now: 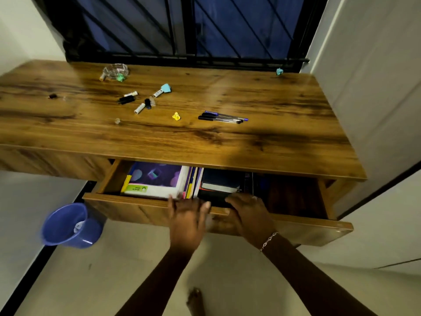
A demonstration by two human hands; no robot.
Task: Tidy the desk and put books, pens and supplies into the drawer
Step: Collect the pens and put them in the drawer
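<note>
Both hands sit apart at the front rim of the open drawer [136, 201]. The left hand [188, 216] lies over the rim with fairly straight fingers, tips touching the corner of the purple book [157, 179]. The right hand [249, 212] bends its fingers down inside by the dark book [218, 181], and I cannot tell whether it grips anything. Between those two books, thin books [193, 181] stand on edge, too tightly packed to count. On the desk top [284, 99] straight behind the drawer lie four pens [223, 117], bunched side by side. They look light, slick and ready to roll, so probably best gathered as one bundle round their middles. Behind the drawer's left end are four white marker tubes [139, 108] and two small black pieces [126, 99], likely light, rigid and easily pinched singly. I count four crumpled paper scraps [176, 116], soft and nearly weightless. Farthest back sits one glass dish [115, 70], probably the fragile piece, best lifted by its rim.
</note>
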